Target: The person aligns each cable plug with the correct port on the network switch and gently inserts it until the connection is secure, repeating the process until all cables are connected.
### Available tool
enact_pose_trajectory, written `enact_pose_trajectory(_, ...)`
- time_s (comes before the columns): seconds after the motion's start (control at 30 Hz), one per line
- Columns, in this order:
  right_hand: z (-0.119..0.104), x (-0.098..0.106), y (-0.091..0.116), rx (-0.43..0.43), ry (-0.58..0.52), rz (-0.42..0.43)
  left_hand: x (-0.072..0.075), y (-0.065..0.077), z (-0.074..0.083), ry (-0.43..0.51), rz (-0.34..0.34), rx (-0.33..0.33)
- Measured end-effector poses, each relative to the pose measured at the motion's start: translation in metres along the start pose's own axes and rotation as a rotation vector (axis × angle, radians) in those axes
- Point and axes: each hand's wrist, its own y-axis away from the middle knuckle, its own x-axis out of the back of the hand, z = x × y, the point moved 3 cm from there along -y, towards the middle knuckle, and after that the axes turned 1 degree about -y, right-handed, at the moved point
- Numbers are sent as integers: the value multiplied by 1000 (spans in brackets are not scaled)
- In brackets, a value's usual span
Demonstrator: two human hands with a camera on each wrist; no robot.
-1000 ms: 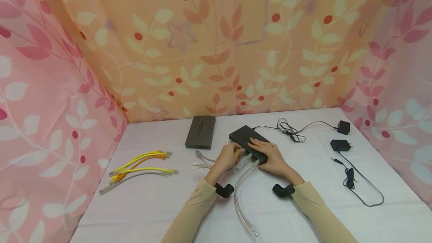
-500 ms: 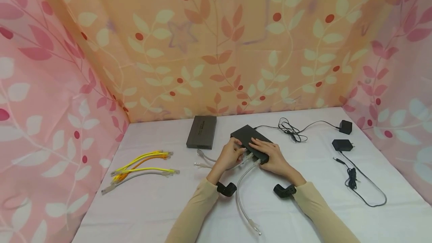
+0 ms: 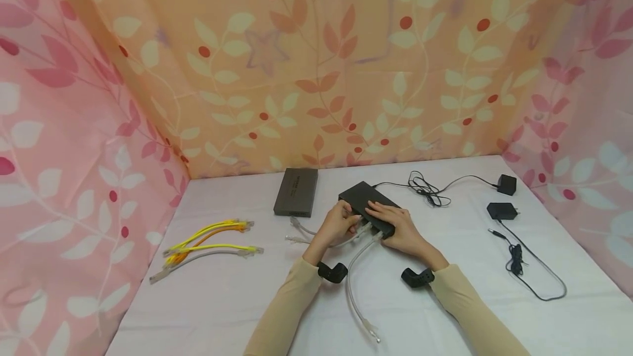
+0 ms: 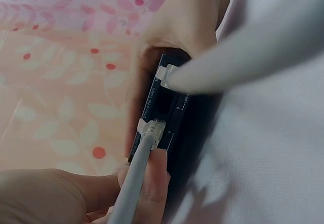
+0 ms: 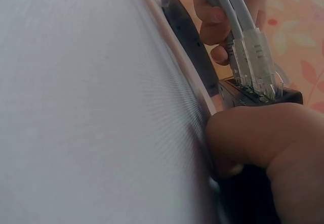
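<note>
Gripping a black box (image 3: 360, 195), my right hand (image 3: 398, 228) lay beside my left hand (image 3: 337, 225), whose fingers apparently pinched a half-hidden plug (image 5: 233, 59).

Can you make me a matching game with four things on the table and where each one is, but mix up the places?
Things:
1. yellow cables
2. black box
3. dark gray box
4. black power adapters

Places:
A. just left of the black box, near the back edge of the table
B. on the far right of the table
C. held by the right hand
D. on the far left of the table

Right pairs: 1-D, 2-C, 3-A, 4-B
</note>
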Motion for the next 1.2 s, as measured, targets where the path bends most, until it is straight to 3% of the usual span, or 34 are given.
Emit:
enact_pose_trajectory(0.37, 2, 1, 1, -17, -3, 7, -3, -4, 4, -46, -19, -16)
enact_pose_trajectory(0.6, 2, 0, -1, -32, 11, -5, 0, 0, 7, -181, -37, -114)
enact_pose_trajectory(0.73, 1, -2, 0, -19, 29, -10, 2, 5, 5, -299, 0, -148)
enact_pose_trajectory(0.87, 0, -4, 0, -3, 51, -12, 6, 13, 6, -418, 51, -136)
enact_pose_trajectory(1.2, 1, -4, 1, -14, 53, -12, 21, 21, 7, -545, 121, -169)
